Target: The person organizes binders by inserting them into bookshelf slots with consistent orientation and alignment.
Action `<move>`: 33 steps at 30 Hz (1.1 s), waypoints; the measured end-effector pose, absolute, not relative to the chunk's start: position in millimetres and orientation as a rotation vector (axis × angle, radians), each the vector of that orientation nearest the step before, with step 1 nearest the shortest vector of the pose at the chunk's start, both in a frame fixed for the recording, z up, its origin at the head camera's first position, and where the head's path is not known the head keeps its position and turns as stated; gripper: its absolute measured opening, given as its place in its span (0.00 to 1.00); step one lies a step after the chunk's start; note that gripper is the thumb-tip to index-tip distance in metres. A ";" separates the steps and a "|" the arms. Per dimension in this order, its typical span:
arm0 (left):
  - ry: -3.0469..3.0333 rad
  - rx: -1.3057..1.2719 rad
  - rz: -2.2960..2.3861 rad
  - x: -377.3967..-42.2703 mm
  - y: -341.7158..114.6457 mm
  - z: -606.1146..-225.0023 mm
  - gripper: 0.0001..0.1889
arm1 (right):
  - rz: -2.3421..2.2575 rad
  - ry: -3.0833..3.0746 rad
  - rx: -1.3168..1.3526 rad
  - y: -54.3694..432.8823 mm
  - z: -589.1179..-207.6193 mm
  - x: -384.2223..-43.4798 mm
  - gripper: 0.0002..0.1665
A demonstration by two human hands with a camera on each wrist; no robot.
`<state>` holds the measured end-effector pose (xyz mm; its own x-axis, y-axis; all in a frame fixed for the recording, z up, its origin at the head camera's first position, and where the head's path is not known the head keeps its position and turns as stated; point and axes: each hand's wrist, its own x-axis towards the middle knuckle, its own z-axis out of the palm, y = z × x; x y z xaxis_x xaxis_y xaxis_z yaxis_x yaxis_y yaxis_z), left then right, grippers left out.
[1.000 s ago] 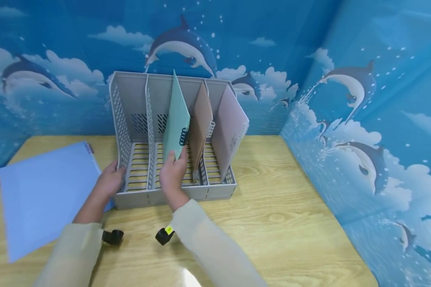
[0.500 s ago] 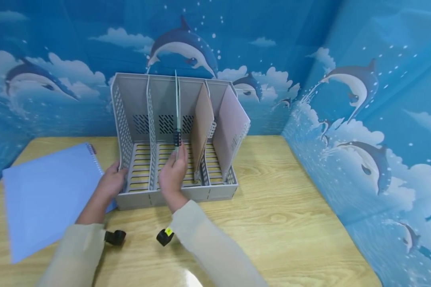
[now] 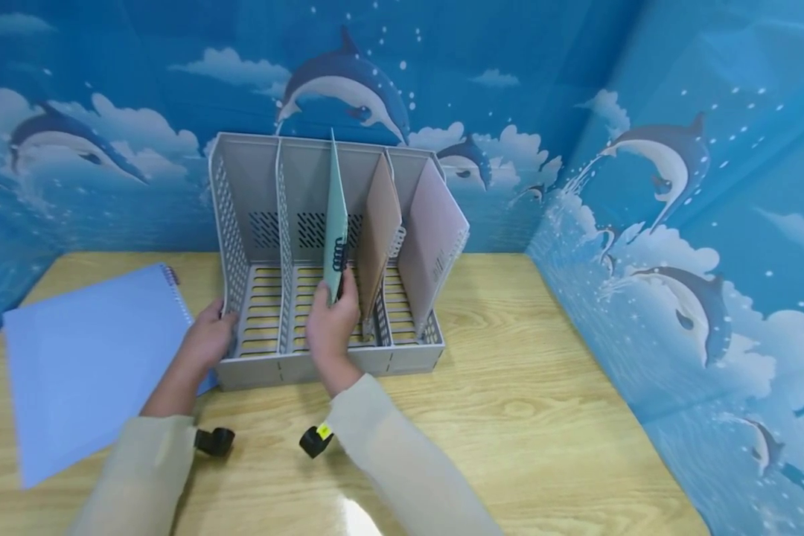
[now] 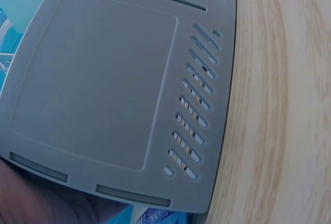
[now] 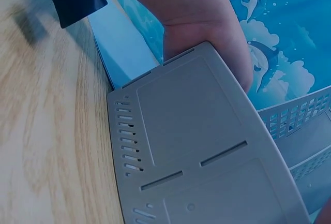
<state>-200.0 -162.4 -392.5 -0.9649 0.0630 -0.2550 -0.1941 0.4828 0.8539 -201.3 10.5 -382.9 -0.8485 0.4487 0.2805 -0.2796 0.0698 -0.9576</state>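
Note:
A grey file rack (image 3: 338, 365) with upright dividers stands on the table in the head view. My right hand (image 3: 333, 327) pinches the lower front edge of a mint green spiral notebook (image 3: 336, 212), which stands upright in the rack's second compartment from the left. To the right are a brown spiral notebook (image 3: 380, 238) and a pale pink one (image 3: 430, 246), both upright. My left hand (image 3: 208, 339) grips the left side of the rack near its front corner. The rack's grey front wall (image 4: 98, 79) fills much of the left wrist view and hides most of the fingers.
A large blue spiral notebook (image 3: 94, 365) lies flat on the wooden table (image 3: 529, 424), left of the rack and partly beneath my left forearm. Behind and to the right hangs a blue dolphin-print sheet (image 3: 643, 186).
The green notebook has swung from a leftward-facing angle to edge-on, then partly back. My right hand has shifted slightly right with it. My left hand keeps its hold on the rack.

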 end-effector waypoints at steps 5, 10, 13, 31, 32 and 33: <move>2.476 -0.120 1.473 -200.0 -161.4 -392.9 0.31 | 1.823 -1.859 -0.193 11.7 -383.3 -200.3 0.26; 2.480 -0.121 1.477 -200.3 -160.1 -393.0 0.31 | 1.794 -1.864 -0.163 13.5 -384.6 -201.1 0.25; 2.479 -0.118 1.481 -200.3 -159.7 -393.1 0.31 | 1.824 -1.855 -0.145 14.1 -385.2 -201.3 0.26; 2.505 -0.113 1.503 -198.6 -160.0 -393.7 0.34 | 1.943 -1.828 -0.064 15.5 -376.5 -182.8 0.50; 2.510 -0.120 1.510 -198.6 -159.4 -394.1 0.35 | 1.933 -1.816 -0.037 16.1 -377.0 -181.1 0.51; 2.519 -0.118 1.518 -198.7 -158.9 -394.9 0.35 | 1.920 -1.806 -0.014 16.8 -377.5 -179.3 0.52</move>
<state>-198.7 -158.9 -394.9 -0.9771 0.0340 -0.2098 -0.1696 0.4701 0.8662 -179.3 16.8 -377.5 -0.8746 0.3601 0.3247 -0.3461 0.0053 -0.9382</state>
